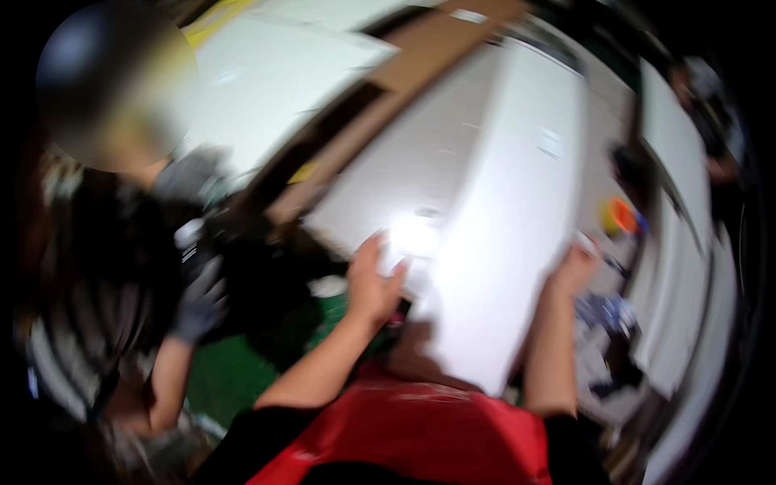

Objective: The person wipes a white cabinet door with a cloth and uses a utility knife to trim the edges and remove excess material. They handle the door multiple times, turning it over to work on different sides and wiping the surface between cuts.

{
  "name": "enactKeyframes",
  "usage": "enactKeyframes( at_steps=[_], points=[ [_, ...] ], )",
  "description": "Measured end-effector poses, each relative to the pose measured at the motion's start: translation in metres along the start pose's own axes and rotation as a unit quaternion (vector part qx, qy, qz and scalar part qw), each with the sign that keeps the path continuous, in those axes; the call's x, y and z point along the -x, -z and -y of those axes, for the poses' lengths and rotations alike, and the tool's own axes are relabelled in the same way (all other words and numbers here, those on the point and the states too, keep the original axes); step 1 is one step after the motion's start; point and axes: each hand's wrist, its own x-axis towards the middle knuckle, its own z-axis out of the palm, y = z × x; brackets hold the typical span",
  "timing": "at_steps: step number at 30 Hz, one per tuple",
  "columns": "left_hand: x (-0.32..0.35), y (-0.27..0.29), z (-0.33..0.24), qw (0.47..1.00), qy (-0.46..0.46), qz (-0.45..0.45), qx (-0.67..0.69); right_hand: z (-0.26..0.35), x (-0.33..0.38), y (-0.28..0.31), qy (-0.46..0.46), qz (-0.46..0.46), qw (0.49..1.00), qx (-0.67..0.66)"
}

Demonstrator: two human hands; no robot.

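A long white panel (509, 194) lies in front of me, its near end close to my red apron (404, 432). My left hand (373, 287) is just left of the panel, beside a bright glare, with thumb and fingers apart and nothing visible in them. At the panel's right edge my right hand (574, 268) is curled, and something small and whitish shows at its fingertips. Motion blur hides what that is. Under the panel lies a pale work surface (420, 145).
A co-worker's gloved hand (200, 303) is at the left. White boards (267, 81) and brown cardboard (436, 40) lie beyond. Right of the panel are an orange and yellow tape roll (621, 217), crumpled clear plastic (610, 314) and upright white panels (675, 145). Another person stands far right.
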Motion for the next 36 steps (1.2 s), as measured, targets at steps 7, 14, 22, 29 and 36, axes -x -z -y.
enactKeyframes(
  at_steps=[7,14,22,29,36],
  points=[
    [0.113,0.031,0.009,0.935,0.262,0.229,0.066,0.026,0.032,-0.042,-0.071,0.024,0.997,0.031],
    [0.098,0.027,0.066,0.985,0.118,0.124,0.018,0.031,-0.004,-0.093,-0.122,0.028,0.992,-0.030],
    [0.107,0.034,0.010,0.869,0.416,0.172,0.207,-0.006,-0.048,-0.116,-0.119,-0.083,0.987,0.069],
    [0.077,0.056,0.102,0.742,0.450,-0.150,0.473,0.001,-0.042,-0.157,-0.136,-0.021,0.979,0.149],
    [0.080,0.047,0.109,0.816,0.401,-0.202,0.365,-0.019,-0.049,-0.146,-0.148,-0.039,0.973,0.172]
  ],
)
